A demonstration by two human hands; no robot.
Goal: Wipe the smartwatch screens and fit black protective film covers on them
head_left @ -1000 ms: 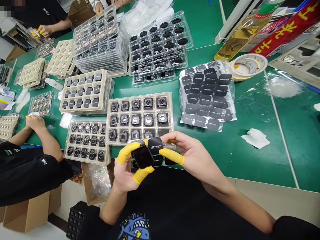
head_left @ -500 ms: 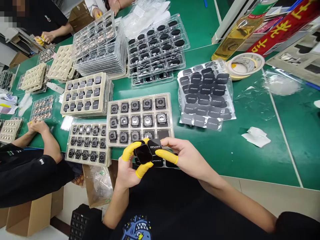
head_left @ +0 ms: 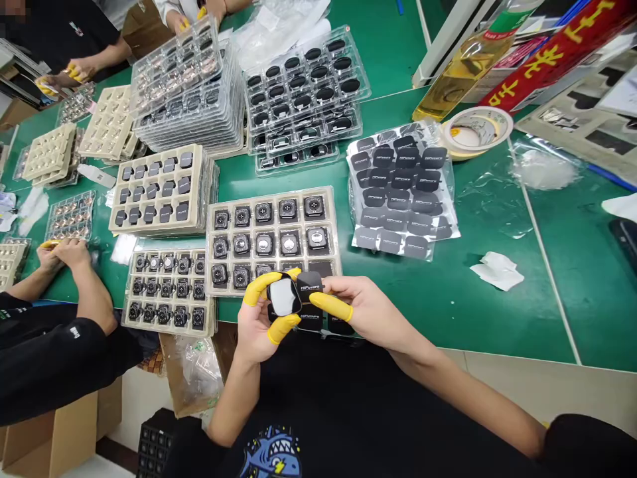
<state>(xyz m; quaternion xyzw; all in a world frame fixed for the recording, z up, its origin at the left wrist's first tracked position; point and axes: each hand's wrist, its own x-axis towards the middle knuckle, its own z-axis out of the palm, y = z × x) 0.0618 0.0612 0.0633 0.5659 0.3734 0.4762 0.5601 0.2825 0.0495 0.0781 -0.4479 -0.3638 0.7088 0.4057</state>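
Observation:
Between the yellow-capped thumb and fingers of my left hand (head_left: 256,332) is a black smartwatch body (head_left: 285,297), its glossy screen facing me and reflecting white light. Close on its right, my right hand (head_left: 365,312) pinches a dark film sticker (head_left: 310,285) printed "HiFuture" by its right side. Whether the sticker touches the watch I cannot tell. Below lies a sheet of similar stickers (head_left: 311,320) at the table's near edge, partly hidden by my hands. Just beyond sits a beige tray (head_left: 334,206) of watch bodies, backs up; its near right pocket shows no watch.
More sticker sheets (head_left: 403,199) lie right of the tray. Stacked clear trays (head_left: 308,99) stand behind it. A tape roll (head_left: 478,129), an oil-coloured bottle (head_left: 460,66) and crumpled paper (head_left: 497,271) are on the right. A co-worker's hands (head_left: 70,255) rest at the left.
The watch has tilted in my left hand, so its screen has turned from black to a bright reflection. My right hand keeps its pinch on the sticker. The camera view has shifted slightly.

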